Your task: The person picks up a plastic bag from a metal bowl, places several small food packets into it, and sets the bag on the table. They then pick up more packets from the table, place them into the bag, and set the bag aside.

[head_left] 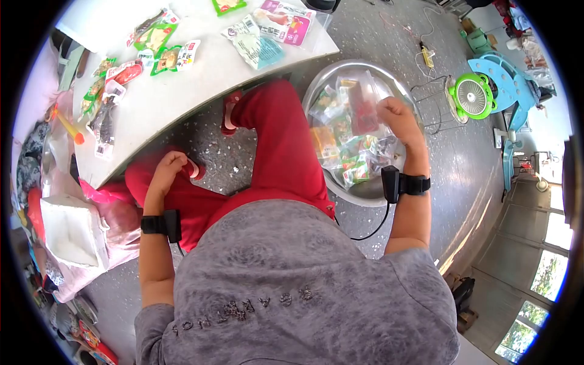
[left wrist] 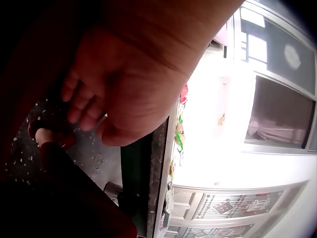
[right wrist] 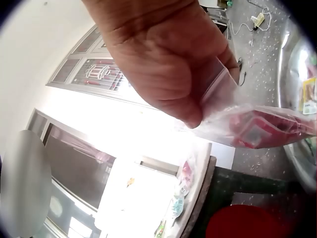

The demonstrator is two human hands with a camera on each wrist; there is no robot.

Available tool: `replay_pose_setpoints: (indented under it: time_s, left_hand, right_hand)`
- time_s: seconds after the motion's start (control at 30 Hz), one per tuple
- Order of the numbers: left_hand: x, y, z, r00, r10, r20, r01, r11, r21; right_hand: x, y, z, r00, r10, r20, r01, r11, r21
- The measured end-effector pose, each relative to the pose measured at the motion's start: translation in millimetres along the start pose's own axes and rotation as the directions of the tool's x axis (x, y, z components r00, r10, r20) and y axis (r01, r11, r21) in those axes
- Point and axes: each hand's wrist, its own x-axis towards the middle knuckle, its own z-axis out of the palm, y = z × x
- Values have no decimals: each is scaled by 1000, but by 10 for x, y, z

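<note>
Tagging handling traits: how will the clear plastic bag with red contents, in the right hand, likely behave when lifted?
The clear plastic bag is probably floppy, since it creases near the right hand. It may feel slippery, as its surface looks glossy. It will likely hang heavier at the far end: the red contents sit away from the pinched edge.

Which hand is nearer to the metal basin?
Right. The right hand is above the metal basin in the head view, holding a clear bag; the left hand is farther off, over the left trouser leg.
</note>
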Motion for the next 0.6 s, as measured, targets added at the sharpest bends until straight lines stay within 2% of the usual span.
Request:
replay_pose_setpoints:
  time_s: [0.1, 0.2, 0.3, 0.37, 0.5, 0.53, 0.57, 0.6]
  left_hand:
    - [-4, 16, 31, 1000, -1, -27, 1, 1000, 11]
    - [6, -11, 23, 1000, -1, -23, 2, 1000, 10]
    - [5, -14, 36, 999, 11, -38, -12, 1000, -13]
    - [9, -17, 48, 999, 13, -48, -15, 1000, -26]
    - [40, -69, 27, 1000, 11, -26, -11, 1000, -4]
    - [58, -95, 14, 1000, 19, -25, -19, 1000, 5]
    - [67, -112, 21, 999, 17, -28, -18, 999, -43]
    - [69, -108, 20, 1000, 16, 2, -16, 997, -76]
  right_hand:
    - [9, 727, -106, 974, 216, -65, -218, 976, -25]
    - [-160, 1281, -87, 932, 299, -205, -334, 928, -164]
    - [-397, 1976, -76, 889, 332, -316, -429, 845, -320]
    - [-595, 2579, -58, 861, 257, -439, -447, 795, -411]
    - [-982, 2840, -25, 787, 182, -589, -543, 657, -523]
    - [-1041, 2744, -1, 794, 238, -560, -571, 607, -552]
    - [-1072, 2885, 38, 783, 281, -555, -597, 593, -541]
    - [-1105, 2791, 104, 842, 280, -460, -529, 596, -605]
